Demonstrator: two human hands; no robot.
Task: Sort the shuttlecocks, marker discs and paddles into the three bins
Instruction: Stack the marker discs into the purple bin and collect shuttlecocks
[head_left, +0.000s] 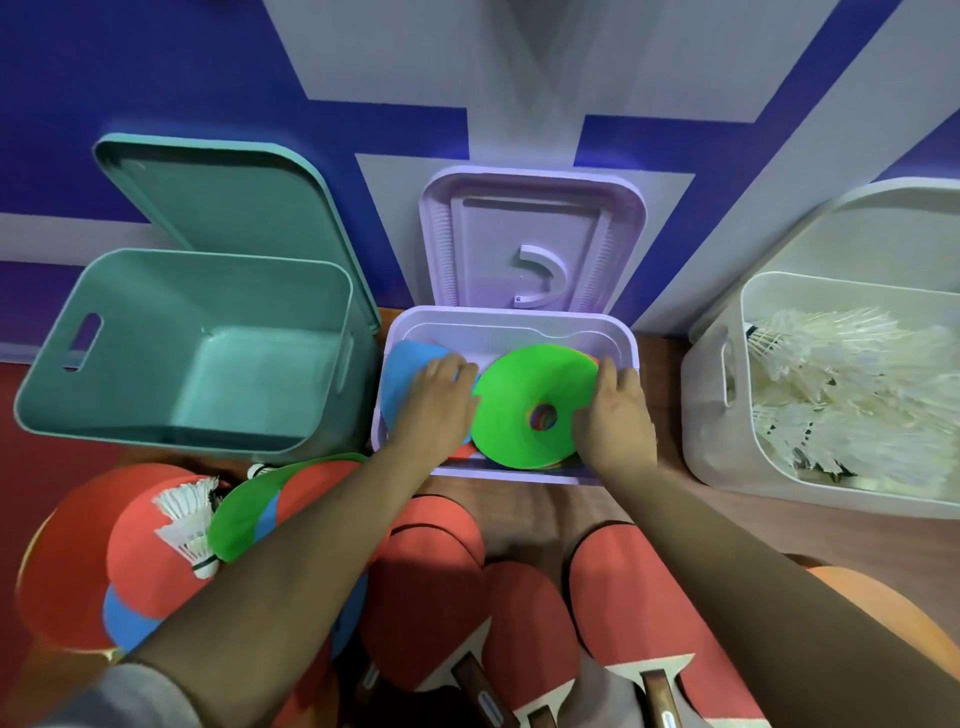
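Left hand, right hand — flanking disc.

No legible txt, nos. or brands anywhere. Small blue labels on paddle handles too blurred to read. Faint print on band of shuttlecock too small to make out.

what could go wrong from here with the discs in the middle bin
1. The green plastic marker disc stands tilted in the lilac plastic bin, with the right hand at its edge; it may not settle flat.
2. White feather shuttlecocks lie among loose discs and red paddles in the near pile; grabbing more discs could carry one into the wrong bin.
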